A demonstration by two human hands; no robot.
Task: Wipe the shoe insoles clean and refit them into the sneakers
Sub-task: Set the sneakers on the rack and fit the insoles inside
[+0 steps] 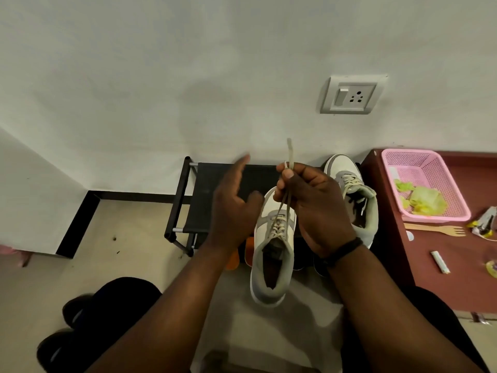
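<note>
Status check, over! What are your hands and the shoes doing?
Right hand pinches laces. Left hand open. Near sneaker hanging, other sneaker behind. Nothing blocking.

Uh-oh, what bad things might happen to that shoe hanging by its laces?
The right hand pinches both laces, and the near sneaker appears to hang from them, so a slip might drop it. The left hand is open and holds nothing. The swinging sneaker might also bump the second sneaker beside it.
</note>
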